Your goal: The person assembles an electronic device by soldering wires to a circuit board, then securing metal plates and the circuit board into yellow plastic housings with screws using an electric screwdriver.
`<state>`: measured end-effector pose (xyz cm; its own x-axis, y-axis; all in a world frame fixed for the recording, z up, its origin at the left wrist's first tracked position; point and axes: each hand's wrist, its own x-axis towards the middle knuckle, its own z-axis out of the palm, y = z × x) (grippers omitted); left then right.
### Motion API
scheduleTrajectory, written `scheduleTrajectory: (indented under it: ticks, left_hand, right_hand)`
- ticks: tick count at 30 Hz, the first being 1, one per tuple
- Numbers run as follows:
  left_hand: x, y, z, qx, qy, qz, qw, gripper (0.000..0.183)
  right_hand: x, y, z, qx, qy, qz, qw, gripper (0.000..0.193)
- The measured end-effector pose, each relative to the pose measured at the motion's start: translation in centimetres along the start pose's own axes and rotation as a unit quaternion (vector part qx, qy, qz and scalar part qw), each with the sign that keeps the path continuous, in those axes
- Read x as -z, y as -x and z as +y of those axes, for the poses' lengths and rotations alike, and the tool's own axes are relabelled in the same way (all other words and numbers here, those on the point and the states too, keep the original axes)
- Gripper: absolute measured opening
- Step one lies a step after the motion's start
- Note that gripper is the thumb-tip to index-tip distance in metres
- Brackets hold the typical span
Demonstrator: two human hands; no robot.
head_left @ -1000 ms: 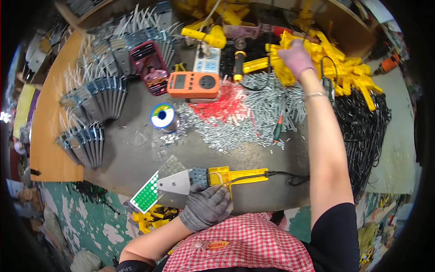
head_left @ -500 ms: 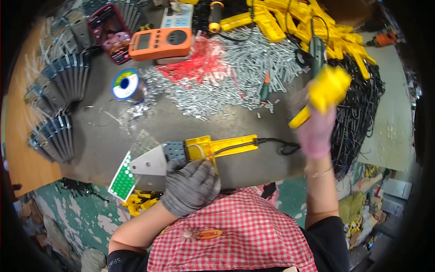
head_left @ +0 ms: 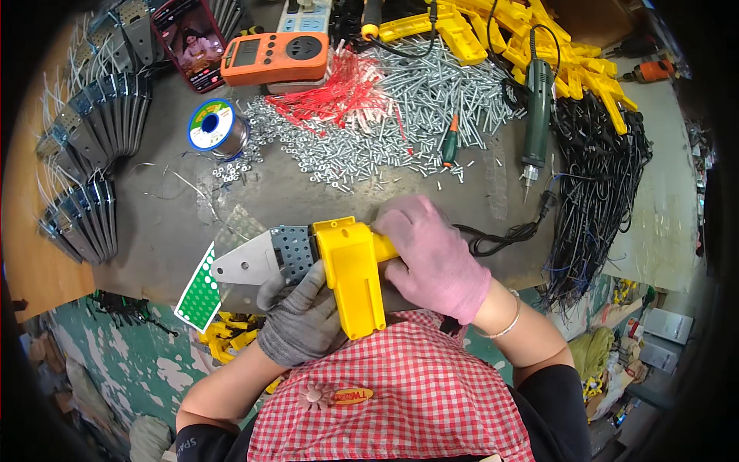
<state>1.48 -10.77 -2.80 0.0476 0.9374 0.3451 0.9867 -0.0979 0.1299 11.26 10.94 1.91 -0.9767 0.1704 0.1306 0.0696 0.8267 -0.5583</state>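
A yellow plastic housing shell (head_left: 352, 273) lies over the handle end of a tool body, which it now mostly covers. My right hand (head_left: 440, 258), in a pink glove, closes round the shell's grip on its right side. My left hand (head_left: 302, 319), in a grey glove, has its fingers against the shell's left side, just under the perforated metal bracket (head_left: 294, 254). From that bracket a flat tapered metal plate (head_left: 248, 259) points left. A black power cord (head_left: 508, 237) trails off to the right. The lower housing half is hidden.
A heap of screws (head_left: 431, 100) spreads across the back, with a small screwdriver (head_left: 450, 142) on it. An electric screwdriver (head_left: 536, 115) hangs at right beside bundled black cords (head_left: 596, 208). Left stand a solder spool (head_left: 215, 129), an orange meter (head_left: 273, 58) and metal plate assemblies (head_left: 88, 219).
My right hand has carried the yellow shell from the right side of the bench onto the tool body in front of me. My left hand has stayed at the tool, shifting slightly.
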Motion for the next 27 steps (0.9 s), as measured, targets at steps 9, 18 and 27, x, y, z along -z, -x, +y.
scheduleTrajectory:
  ticks: [9,18,27]
  left_hand:
    - [3.6,-3.3,-6.1,0.201,0.143,0.012,0.969,0.054]
    - [2.5,-3.9,-7.6,0.218,0.243,-0.028,0.945,0.055]
    - [4.1,-7.5,-5.1,0.188,0.143,-0.06,0.97,0.072]
  right_hand:
    - [-0.8,-0.7,0.8,-0.021,0.035,-0.052,0.998,0.037]
    - [0.7,-3.2,3.0,-0.021,0.179,-0.235,0.955,0.03]
    - [-0.9,-2.0,3.7,-0.061,0.136,-0.101,0.984,0.044]
